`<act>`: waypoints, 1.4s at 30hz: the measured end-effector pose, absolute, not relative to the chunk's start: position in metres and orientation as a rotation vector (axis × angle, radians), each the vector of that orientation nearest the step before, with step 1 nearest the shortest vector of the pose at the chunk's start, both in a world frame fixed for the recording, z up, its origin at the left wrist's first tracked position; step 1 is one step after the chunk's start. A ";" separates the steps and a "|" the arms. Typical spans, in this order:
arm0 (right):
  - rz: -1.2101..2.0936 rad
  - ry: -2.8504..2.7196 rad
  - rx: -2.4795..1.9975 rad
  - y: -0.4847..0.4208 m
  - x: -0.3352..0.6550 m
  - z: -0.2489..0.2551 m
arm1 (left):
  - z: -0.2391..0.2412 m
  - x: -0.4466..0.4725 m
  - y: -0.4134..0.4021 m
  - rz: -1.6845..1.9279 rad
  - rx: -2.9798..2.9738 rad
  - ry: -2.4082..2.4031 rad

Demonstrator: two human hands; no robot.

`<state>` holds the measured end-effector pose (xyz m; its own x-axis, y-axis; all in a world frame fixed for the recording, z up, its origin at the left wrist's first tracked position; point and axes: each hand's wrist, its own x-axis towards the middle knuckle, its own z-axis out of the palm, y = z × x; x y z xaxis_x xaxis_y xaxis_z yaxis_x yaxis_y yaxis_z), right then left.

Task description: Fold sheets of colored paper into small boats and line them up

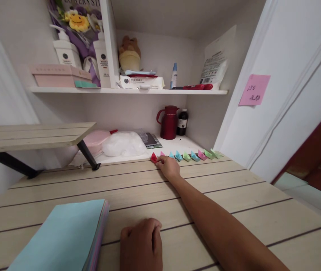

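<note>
My right hand (169,168) reaches to the far edge of the table, thumb and fingertips pinching a small red folded paper boat (153,158). To its right runs a row of several small paper boats, among them a blue boat (178,156), a green boat (187,156) and a pink boat (202,155). Part of a pink boat shows just behind my fingers. My left hand (141,246) rests on the tabletop near the front, fingers curled into a loose fist, with nothing visible in it. Beside it on the left lies a stack of coloured paper (61,235), light blue on top.
A small wooden stand (36,135) on black legs occupies the left. Behind the table edge are a white plastic bag (124,143), a red jug (168,122) and a dark bottle (182,122). Above hangs a loaded shelf (138,91). A wall borders the right.
</note>
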<state>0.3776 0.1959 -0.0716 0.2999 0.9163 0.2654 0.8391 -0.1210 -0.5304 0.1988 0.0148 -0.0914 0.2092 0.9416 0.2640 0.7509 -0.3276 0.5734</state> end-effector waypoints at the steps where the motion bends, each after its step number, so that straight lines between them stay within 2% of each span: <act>1: 0.165 -1.559 -1.980 0.196 0.378 -0.071 | -0.091 0.199 0.015 0.832 2.167 1.590; 24: 0.159 -1.536 -1.949 0.196 0.379 -0.074 | -0.088 0.199 0.014 0.788 2.152 1.594; 34: 0.181 -1.509 -1.756 0.188 0.374 -0.069 | -0.087 0.198 0.017 0.773 2.161 1.626; 42: 0.373 -1.696 -1.518 0.122 0.344 -0.074 | -0.086 0.192 0.021 0.800 2.162 1.550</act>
